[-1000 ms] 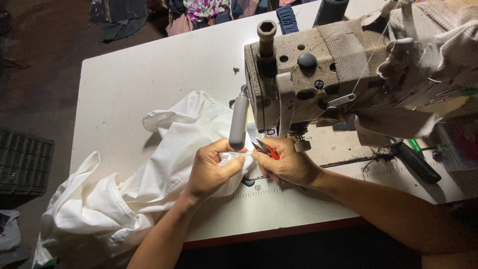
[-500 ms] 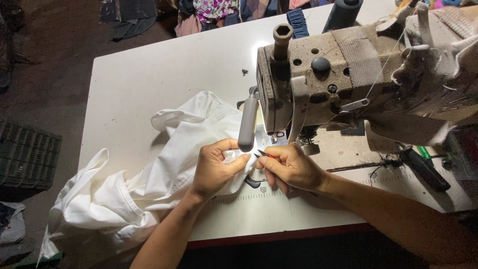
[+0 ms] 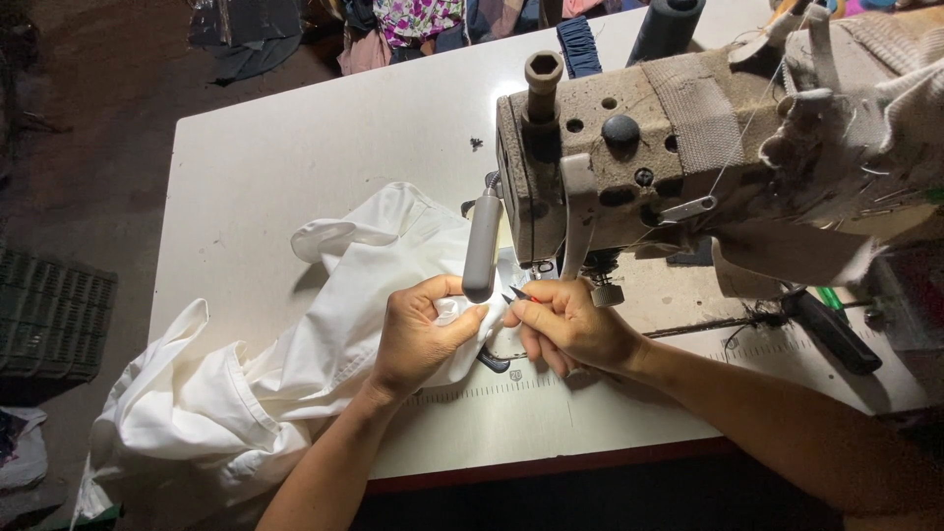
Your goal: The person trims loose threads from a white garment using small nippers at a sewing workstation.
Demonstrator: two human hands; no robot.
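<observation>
A white garment (image 3: 324, 324) lies bunched across the left of the white sewing table (image 3: 295, 147) and hangs over its front edge. My left hand (image 3: 418, 329) pinches a fold of this cloth just in front of the needle area. My right hand (image 3: 570, 324) holds small thread snips (image 3: 516, 293), their blades pointing left at the pinched cloth. Both hands sit directly below the head of the worn beige sewing machine (image 3: 669, 147), beside its grey lever (image 3: 482, 246).
A dark-handled tool (image 3: 836, 329) and a green item lie on the table at the right. A ruler scale is printed along the table's front. A dark crate (image 3: 49, 315) stands on the floor at left; clothes pile behind the table.
The view has shifted so the machine sits further right. My right hand's snips have moved in closer to the cloth pinched by my left hand.
</observation>
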